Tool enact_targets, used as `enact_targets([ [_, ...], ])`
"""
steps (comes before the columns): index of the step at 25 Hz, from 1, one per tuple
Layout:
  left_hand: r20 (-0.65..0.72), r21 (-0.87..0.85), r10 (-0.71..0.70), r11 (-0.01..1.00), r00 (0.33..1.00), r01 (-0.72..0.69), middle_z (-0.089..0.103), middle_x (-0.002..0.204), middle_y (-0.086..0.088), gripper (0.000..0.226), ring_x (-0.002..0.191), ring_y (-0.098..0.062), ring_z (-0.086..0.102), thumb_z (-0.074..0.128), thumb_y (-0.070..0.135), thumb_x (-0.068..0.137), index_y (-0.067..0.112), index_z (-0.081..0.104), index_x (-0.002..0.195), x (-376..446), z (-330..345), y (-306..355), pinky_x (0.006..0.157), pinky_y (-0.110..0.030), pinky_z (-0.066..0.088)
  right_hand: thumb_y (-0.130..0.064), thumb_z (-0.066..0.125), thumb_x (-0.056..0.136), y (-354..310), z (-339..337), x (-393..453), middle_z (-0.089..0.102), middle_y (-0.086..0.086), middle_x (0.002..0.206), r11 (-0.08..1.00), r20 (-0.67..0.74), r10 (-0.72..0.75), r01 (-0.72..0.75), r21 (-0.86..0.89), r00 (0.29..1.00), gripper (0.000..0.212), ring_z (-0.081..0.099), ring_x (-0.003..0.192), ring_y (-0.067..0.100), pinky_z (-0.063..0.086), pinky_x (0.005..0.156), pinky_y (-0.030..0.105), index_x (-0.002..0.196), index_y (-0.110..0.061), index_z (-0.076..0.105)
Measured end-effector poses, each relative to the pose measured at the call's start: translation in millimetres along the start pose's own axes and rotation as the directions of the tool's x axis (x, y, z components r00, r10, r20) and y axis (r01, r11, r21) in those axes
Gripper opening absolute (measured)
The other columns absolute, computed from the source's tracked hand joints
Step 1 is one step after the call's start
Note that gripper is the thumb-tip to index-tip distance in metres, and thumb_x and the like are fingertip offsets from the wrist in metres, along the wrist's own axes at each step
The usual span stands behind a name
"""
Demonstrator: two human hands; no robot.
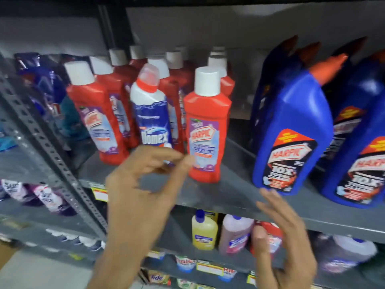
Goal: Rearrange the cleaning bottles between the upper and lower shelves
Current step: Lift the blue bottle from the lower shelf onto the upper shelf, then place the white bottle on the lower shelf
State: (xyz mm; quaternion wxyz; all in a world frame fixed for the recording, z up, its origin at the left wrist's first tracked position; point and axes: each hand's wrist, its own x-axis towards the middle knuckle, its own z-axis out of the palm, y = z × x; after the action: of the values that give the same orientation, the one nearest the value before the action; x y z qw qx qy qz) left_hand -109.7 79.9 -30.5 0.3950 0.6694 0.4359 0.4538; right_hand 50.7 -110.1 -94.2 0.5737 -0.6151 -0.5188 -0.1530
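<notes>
A person stands at a grey metal store rack, both bare hands raised in front of the upper shelf (239, 192), neither holding anything. The left hand (141, 184) hovers just before a white-and-blue Domex bottle (151, 113) that stands, slightly tilted, among rows of red Harpic bottles (98, 113); its grip is narrow, thumb and fingertips nearly pinched together, and whether they touch the Domex base cannot be told through the blur. The right hand (283, 232) is spread wide with fingers loose, held below the shelf edge, near a large blue Harpic bottle (291, 130) above it and in front of a small red bottle (268, 234) on the lower shelf (179, 230). One red Harpic bottle (206, 126) stands alone toward the front edge of the upper shelf, apart from its rows. On the lower shelf a yellow bottle (204, 230) and a pink bottle (235, 234) stand side by side. Judging by how things lie, the sorting looks partly under way: the lone Domex sits out of place among the Harpic reds and seems the likely next piece to move, while the lower shelf's mixed bottles remain to be dealt with. How many swaps are already made cannot be told from this view.
</notes>
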Motion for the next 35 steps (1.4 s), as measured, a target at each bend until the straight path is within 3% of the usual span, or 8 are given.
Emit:
enact_targets([
  [2, -0.131, 0.031, -0.034, 0.999, 0.991, 0.038, 0.082, 0.105, -0.015, 0.024, 0.090, -0.021, 0.077, 0.076, 0.015, 0.103, -0.007, 0.070, 0.108, 25, -43, -18, 0.098, -0.045, 0.059, -0.028, 0.056, 0.100, -26, 35, 8, 0.059, -0.007, 0.146, 0.995, 0.194, -0.088, 0.078, 0.062, 0.977, 0.034, 0.054, 0.138, 0.021, 0.044, 0.112, 0.042, 0.131, -0.019, 0.067],
  [6, -0.093, -0.012, 0.154, 0.988, 0.984, -0.156, 0.078, 0.114, 0.006, 0.047, 0.097, -0.005, 0.075, 0.094, 0.043, 0.082, 0.027, 0.068, 0.118, 36, -81, -13, 0.082, -0.009, 0.058, -0.057, 0.043, 0.105, -48, 106, 18, 0.043, -0.015, 0.159, 0.985, 0.445, 0.025, 0.053, -0.162, 0.895, 0.059, 0.037, 0.148, 0.003, 0.037, 0.122, 0.030, 0.151, -0.022, 0.053],
  [10, 0.246, -0.028, 0.069, 0.998, 0.967, -0.065, 0.081, 0.125, 0.008, 0.058, 0.112, -0.004, 0.078, 0.094, 0.023, 0.082, 0.019, 0.065, 0.132, 85, -71, -22, 0.097, -0.021, 0.062, -0.055, 0.043, 0.106, -48, 151, 11, 0.058, -0.003, 0.149, 0.914, 0.378, 0.114, 0.052, -0.403, 0.919, 0.058, 0.048, 0.141, 0.011, 0.041, 0.120, 0.032, 0.142, -0.015, 0.064],
  [13, 0.328, -0.110, 0.099, 0.992, 0.939, -0.066, 0.086, 0.114, 0.014, 0.049, 0.099, 0.004, 0.080, 0.096, 0.014, 0.080, 0.025, 0.073, 0.122, 98, -76, -26, 0.082, -0.013, 0.063, -0.047, 0.054, 0.104, -42, 163, 4, 0.060, 0.000, 0.147, 0.875, 0.316, 0.050, 0.111, -0.471, 0.948, 0.051, 0.053, 0.139, 0.014, 0.043, 0.117, 0.034, 0.138, -0.011, 0.067],
  [18, 0.280, -0.253, 0.198, 0.959, 0.939, -0.127, 0.087, 0.116, 0.011, 0.053, 0.108, -0.009, 0.083, 0.100, 0.011, 0.075, 0.028, 0.078, 0.121, 60, -109, -29, 0.089, -0.020, 0.066, -0.048, 0.053, 0.105, -40, 166, 2, 0.061, -0.001, 0.146, 0.864, 0.271, 0.015, 0.124, -0.488, 0.962, 0.051, 0.052, 0.139, 0.010, 0.040, 0.119, 0.030, 0.138, -0.012, 0.067],
  [22, 0.440, 0.095, -0.022, 0.995, 0.898, -0.022, 0.086, 0.121, -0.003, 0.050, 0.118, -0.026, 0.081, 0.094, 0.047, 0.084, 0.014, 0.083, 0.120, -13, -175, -107, 0.104, -0.050, 0.063, -0.045, 0.055, 0.106, -33, 164, 3, 0.062, 0.001, 0.145, 0.873, 0.271, -0.016, 0.146, -0.465, 0.962, 0.048, 0.054, 0.138, 0.013, 0.044, 0.117, 0.032, 0.137, -0.011, 0.068],
  [27, 0.400, 0.085, -0.175, 0.985, 0.900, 0.153, 0.088, 0.109, 0.012, 0.053, 0.102, 0.003, 0.081, 0.101, 0.049, 0.070, 0.029, 0.084, 0.116, -94, -165, -162, 0.092, -0.010, 0.060, -0.046, 0.047, 0.110, -30, 166, 1, 0.062, -0.001, 0.145, 0.866, 0.249, -0.031, 0.151, -0.477, 0.968, 0.047, 0.054, 0.138, 0.011, 0.042, 0.118, 0.030, 0.138, -0.013, 0.067],
  [35, 0.396, 0.187, -0.297, 0.953, 0.869, 0.240, 0.089, 0.108, -0.007, 0.043, 0.101, -0.020, 0.085, 0.099, 0.003, 0.074, 0.001, 0.080, 0.113, -15, -95, -281, 0.099, -0.050, 0.067, -0.046, 0.047, 0.110, -30, 168, 1, 0.064, -0.002, 0.143, 0.862, 0.232, -0.048, 0.157, -0.481, 0.972, 0.046, 0.054, 0.138, 0.011, 0.042, 0.117, 0.030, 0.136, -0.015, 0.069],
])
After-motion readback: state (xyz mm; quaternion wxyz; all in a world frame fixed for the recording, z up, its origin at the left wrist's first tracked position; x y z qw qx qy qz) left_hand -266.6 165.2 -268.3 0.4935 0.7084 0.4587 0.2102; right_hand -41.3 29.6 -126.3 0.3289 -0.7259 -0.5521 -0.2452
